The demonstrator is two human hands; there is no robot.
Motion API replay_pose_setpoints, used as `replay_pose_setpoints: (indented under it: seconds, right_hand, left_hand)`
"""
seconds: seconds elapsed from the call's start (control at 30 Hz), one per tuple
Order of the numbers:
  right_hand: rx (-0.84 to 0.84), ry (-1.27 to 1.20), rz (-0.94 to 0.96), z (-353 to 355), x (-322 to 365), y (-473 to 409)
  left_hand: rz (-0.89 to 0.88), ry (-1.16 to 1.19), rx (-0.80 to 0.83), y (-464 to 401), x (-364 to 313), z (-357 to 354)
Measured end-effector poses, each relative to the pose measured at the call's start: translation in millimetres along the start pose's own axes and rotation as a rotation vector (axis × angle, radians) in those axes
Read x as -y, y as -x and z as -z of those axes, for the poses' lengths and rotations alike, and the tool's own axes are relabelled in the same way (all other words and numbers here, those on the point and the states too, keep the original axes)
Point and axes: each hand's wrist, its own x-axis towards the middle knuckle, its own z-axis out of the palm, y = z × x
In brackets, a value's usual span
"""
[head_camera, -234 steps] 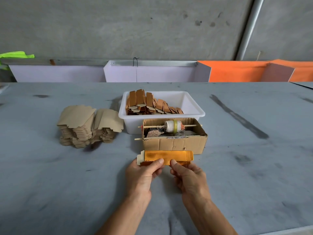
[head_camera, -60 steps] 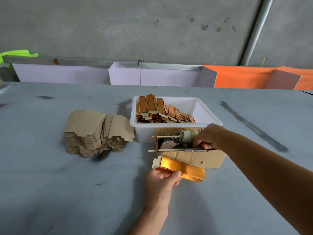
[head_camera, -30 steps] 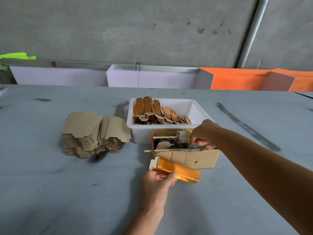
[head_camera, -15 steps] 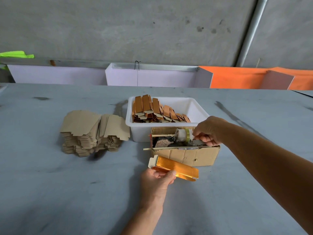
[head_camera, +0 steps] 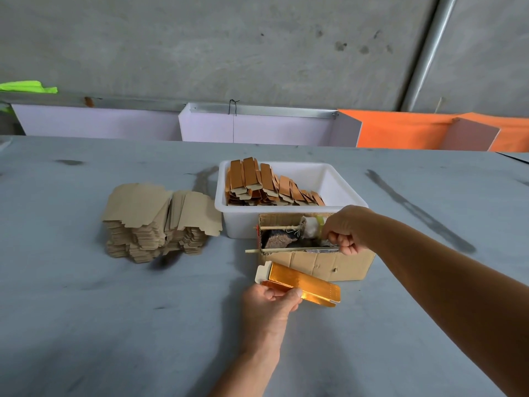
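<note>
Gold foil flat carton (head_camera: 305, 283) sat just before brown cardboard box (head_camera: 315, 265), pinched by left hand (head_camera: 269, 308). Right hand (head_camera: 347, 230) curled inside box beside white tape roll (head_camera: 310, 226); grip could not be told.

Left grip (head_camera: 266, 307) pinching, right grip (head_camera: 345, 230) curled (arm outstretched)

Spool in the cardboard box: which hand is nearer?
Right. The right hand sits beside the spool, over the cardboard box; the left hand is in front of it, holding a gold carton.
</note>
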Motion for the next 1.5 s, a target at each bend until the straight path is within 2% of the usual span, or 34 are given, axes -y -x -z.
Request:
replay_pose_setpoints:
  seconds: [0.43, 0.97, 1.5]
  right_hand:
    - [0.054, 0.031, -0.073, -2, -1, -12]
    - [-0.036, -0.062, -0.145, -8, 0, -15]
    - [-0.028, -0.120, -0.090, -3, -3, -11]
  left_hand:
    - [0.005, -0.016, -0.003, 0, 1, 0]
    - [-0.003, -0.050, 0.007, 1, 3, 1]
    - [0.004, -0.039, 0.004, -1, 6, 1]
